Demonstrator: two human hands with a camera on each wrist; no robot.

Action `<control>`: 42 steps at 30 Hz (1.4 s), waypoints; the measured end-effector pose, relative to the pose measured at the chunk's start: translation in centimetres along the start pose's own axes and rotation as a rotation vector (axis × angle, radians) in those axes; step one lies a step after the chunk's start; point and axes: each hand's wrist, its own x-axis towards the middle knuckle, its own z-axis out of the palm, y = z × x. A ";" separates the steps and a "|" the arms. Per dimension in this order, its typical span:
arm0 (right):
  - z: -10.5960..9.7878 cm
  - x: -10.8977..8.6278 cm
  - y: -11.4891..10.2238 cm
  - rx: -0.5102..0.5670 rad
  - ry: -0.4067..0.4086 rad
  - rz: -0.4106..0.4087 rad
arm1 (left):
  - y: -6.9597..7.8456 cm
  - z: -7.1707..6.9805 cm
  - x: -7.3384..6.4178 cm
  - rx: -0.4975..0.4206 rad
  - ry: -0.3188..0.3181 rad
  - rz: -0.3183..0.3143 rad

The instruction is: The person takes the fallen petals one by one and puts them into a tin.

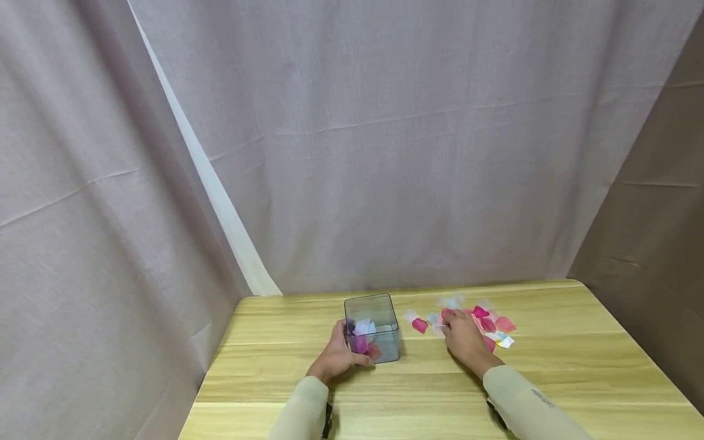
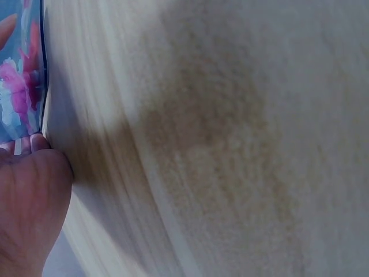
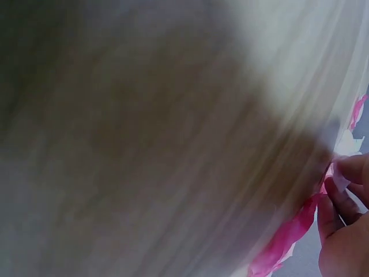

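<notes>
A clear, smoky-tinted plastic box (image 1: 388,345) stands on the table with purple, white and pink petals inside. My left hand (image 1: 337,356) grips its left side, thumb along the near face; in the left wrist view, petals (image 2: 23,95) show through the wall. To the right lies a loose spread of pink, red, white and pale blue petals (image 1: 488,324). Over that spread's left part is my right hand (image 1: 465,340), fingers down among the petals. The right wrist view shows its fingertips pinching a pale petal (image 3: 340,179), with a bright pink petal (image 3: 285,245) close beside.
The light wooden table (image 1: 418,391) ends at a back edge just behind the box and petals. Grey curtains (image 1: 385,153) hang behind it and at the sides. A red petal (image 1: 420,325) lies between the box and the main spread.
</notes>
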 end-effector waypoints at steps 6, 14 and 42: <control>-0.8 -0.3 -0.2 -0.003 0.041 -0.032 | -0.2 0.0 0.2 0.048 0.008 0.020; -1.3 -0.7 -0.1 0.016 0.029 -0.018 | -0.5 -0.1 0.2 0.005 0.001 -0.012; -5.2 0.2 -13.1 0.265 0.199 -0.151 | -0.2 0.2 0.0 0.009 0.020 0.019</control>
